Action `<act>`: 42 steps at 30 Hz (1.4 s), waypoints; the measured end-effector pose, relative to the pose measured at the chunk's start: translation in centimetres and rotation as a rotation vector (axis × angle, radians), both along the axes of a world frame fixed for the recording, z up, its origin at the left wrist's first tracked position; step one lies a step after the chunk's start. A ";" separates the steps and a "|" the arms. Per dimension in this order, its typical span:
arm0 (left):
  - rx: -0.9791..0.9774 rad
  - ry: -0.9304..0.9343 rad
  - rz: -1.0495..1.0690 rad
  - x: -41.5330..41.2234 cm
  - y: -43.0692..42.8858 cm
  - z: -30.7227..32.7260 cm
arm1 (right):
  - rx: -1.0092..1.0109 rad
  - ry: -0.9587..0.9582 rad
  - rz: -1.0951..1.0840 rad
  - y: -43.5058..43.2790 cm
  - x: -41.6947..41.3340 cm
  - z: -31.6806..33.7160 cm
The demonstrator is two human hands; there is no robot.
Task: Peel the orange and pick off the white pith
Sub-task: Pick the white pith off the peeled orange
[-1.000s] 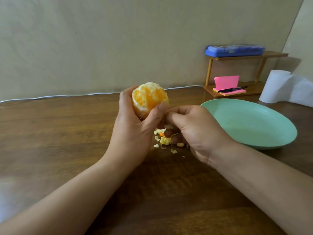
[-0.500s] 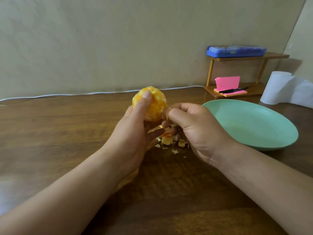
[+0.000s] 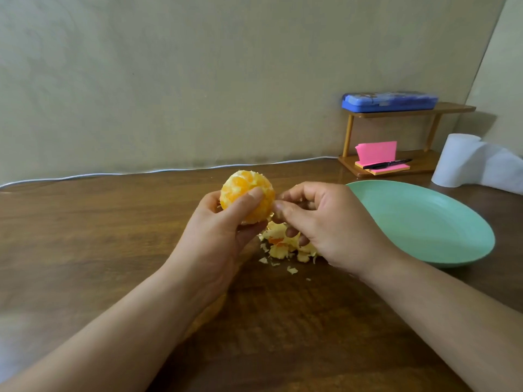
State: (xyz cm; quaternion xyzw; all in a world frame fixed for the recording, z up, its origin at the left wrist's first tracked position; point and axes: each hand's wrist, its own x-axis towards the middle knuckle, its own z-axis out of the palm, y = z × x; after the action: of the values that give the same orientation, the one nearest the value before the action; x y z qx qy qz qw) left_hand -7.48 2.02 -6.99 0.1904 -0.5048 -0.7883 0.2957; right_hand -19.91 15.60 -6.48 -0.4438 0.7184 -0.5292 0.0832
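The peeled orange [image 3: 240, 185], with patches of pale pith on it, is held up above the table in my left hand [image 3: 220, 233], thumb across its front. My right hand [image 3: 325, 224] is at the orange's right side, thumb and forefinger pinched together against the fruit's edge; whether a bit of pith is between them I cannot tell. Under both hands lies a heap of peel and pith scraps [image 3: 283, 247] on the wooden table [image 3: 85, 236].
A green plate [image 3: 424, 222] sits just right of my right hand. Behind it stand a small wooden shelf [image 3: 410, 108] with a blue case [image 3: 389, 100], pink sticky notes [image 3: 376, 152] and a pen, and a paper roll [image 3: 458, 159]. A white cable [image 3: 113, 174] runs along the wall.
My left hand has turned the orange and shifted its hold, the thumb now lying across the front. My right hand rose from the scrap heap to the fruit's right edge.
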 end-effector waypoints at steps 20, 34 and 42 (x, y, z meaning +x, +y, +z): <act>-0.486 -0.108 0.157 0.5 1.5 -0.8 | -0.065 -0.123 -0.039 -0.6 0.5 -0.4; 0.166 0.032 -0.164 0.2 0.5 0.5 | -0.122 -0.220 -0.005 -0.2 -0.8 0.0; 0.280 0.068 -0.103 0.1 -0.6 0.4 | 0.083 0.016 -0.071 0.5 -1.7 0.9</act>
State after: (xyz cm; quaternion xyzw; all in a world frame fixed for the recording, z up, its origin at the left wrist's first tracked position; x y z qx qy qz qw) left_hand -7.36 1.37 -6.64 0.1769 -0.3888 -0.8710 0.2425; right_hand -21.61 16.10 -5.57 -0.4183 0.7556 -0.4981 0.0770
